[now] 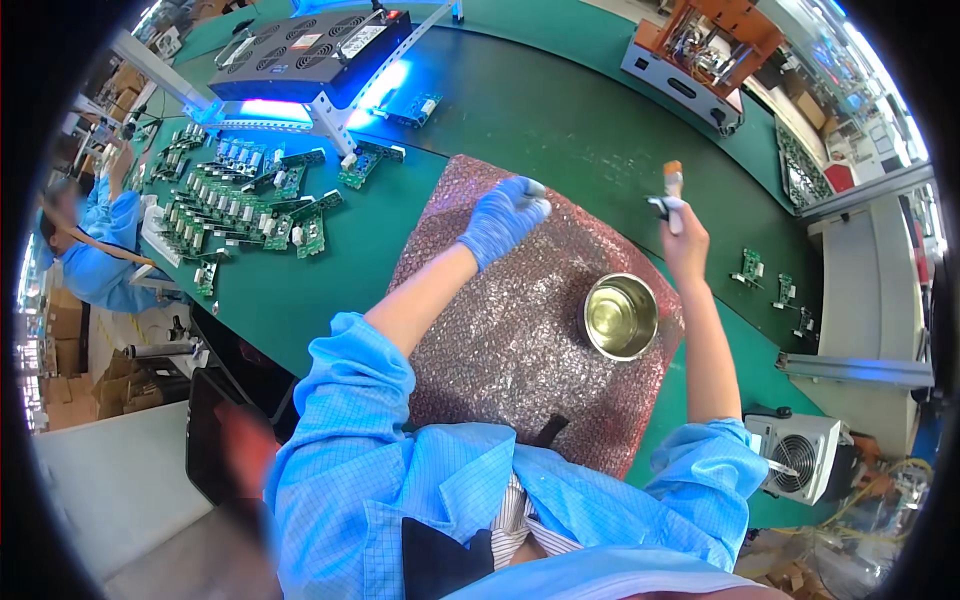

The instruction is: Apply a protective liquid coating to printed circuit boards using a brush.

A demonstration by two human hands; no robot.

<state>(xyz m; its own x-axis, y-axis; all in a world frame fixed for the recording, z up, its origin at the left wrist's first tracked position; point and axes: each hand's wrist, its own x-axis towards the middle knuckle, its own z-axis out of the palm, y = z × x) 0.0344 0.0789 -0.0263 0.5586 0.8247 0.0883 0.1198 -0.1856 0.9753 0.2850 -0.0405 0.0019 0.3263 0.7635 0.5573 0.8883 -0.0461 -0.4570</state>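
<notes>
My left hand (505, 222), in a blue glove, is over the far part of a pinkish bubble-wrap sheet (490, 330). Its fingers are curled together; whether anything small lies between them cannot be made out. In my right hand (686, 248) a small brush (673, 182) points upward, its bristles orange-brown. White covers sit on some of that hand's fingertips. Beside them shows a small dark piece (657, 207), too blurred to name. A round metal cup (620, 317) with clear yellowish liquid rests on the wrap, between my forearms and nearer the right one.
Green circuit boards (225, 205) crowd the left side of the green table. Behind them stands a black fan unit (310, 50) on a metal frame, with blue light beneath. An orange-and-grey machine (700, 60) is far right; several boards (748, 268) lie right. Another person (105, 235) sits left.
</notes>
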